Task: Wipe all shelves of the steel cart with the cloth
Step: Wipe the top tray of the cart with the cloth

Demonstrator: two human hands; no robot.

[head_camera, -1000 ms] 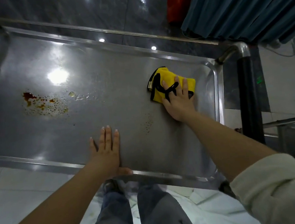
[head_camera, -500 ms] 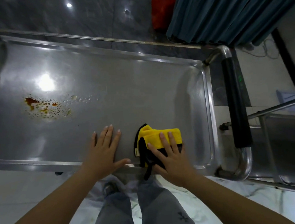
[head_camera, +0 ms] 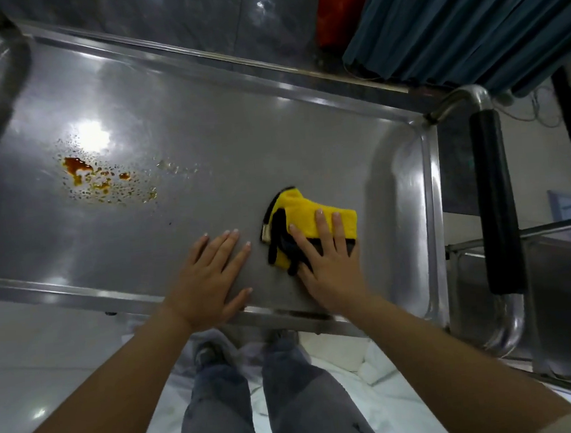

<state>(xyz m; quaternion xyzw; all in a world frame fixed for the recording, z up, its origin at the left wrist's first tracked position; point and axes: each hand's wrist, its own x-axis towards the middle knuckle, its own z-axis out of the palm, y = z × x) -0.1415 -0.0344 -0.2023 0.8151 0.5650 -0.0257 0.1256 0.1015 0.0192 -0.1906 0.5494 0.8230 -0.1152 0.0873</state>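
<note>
The top shelf of the steel cart (head_camera: 271, 142) fills the view. A folded yellow cloth with black trim (head_camera: 306, 216) lies on its near right part. My right hand (head_camera: 329, 264) presses flat on the cloth with straight fingers. My left hand (head_camera: 210, 277) rests flat on the shelf just left of the cloth, its heel at the near rim. An orange-brown spill with scattered droplets (head_camera: 100, 179) sits on the left part of the shelf, apart from the cloth.
The cart's handle with a black grip (head_camera: 494, 200) runs along the right end. A teal curtain (head_camera: 466, 14) and a red object (head_camera: 339, 3) are beyond the far rim. Another steel frame (head_camera: 551, 229) stands to the right. My legs are below the near rim.
My right hand drew the cloth from the far right corner toward the near rim, then pushed it slightly away again. My left hand stayed planted on the shelf.
</note>
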